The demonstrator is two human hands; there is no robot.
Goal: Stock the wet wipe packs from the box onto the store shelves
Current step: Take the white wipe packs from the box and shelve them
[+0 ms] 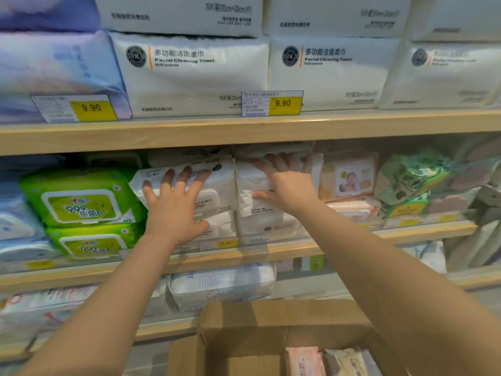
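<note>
Near: cardboard box (244, 337), flaps up, few wipe packs (305, 360) left at its right. Farther, middle shelf (271, 252): left hand (173, 210) and right hand (287, 185), fingers spread flat, pressing white packs (219, 191) back. Step: seating stock. Next, likely: reach down into box.

The single head view looks forward and slightly down from close in front of the store shelves (244, 131), whose wooden boards cross the whole frame and bow with the wide-angle lens. Both forearms reach in from the bottom corners toward the frame's centre, and an open cardboard box (244, 335) sits nearest the camera at bottom centre
</note>
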